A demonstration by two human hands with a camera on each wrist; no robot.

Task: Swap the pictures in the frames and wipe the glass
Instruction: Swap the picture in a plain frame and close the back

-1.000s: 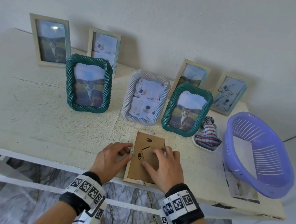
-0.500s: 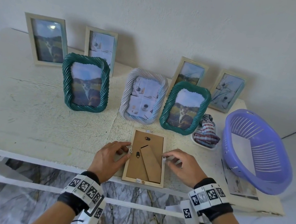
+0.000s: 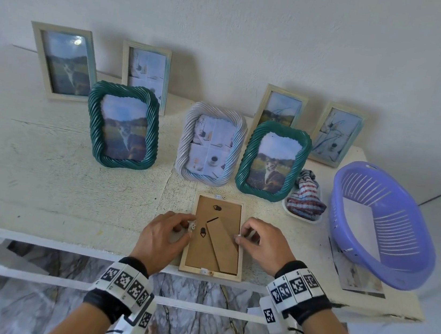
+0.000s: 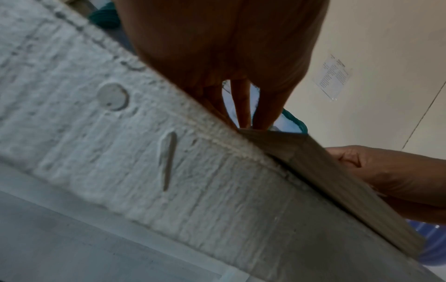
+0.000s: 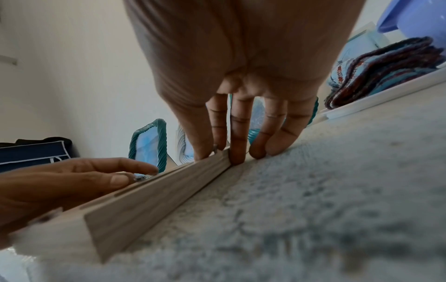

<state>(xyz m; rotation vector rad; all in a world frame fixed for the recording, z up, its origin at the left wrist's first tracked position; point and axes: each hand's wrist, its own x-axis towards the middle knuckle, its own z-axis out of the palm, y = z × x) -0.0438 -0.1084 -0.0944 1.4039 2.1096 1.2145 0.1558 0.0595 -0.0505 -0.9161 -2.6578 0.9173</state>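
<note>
Lying face down near the front edge of a white table [image 3: 45, 171], a light wooden picture frame [image 3: 210, 272] is shown with its brown backing board [image 3: 203, 246] and stand [image 3: 221, 247] upward; it is flanked by both hands. The left hand [image 3: 160, 239] is curled at the frame's left edge, a small metal clip [image 3: 192, 226] being pinched by its fingertips; the right hand [image 3: 262, 242] is curled at the right edge, a clip there being pressed between thumb and forefinger. Six upright frames, a striped cloth [image 3: 306, 197] and a purple basket [image 3: 386, 261] are set behind and beside.

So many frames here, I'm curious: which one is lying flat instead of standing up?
The pale wooden frame at the table's front edge, between both hands. It lies face down, brown backing board up; the other seven stand upright, pictures showing.
</note>
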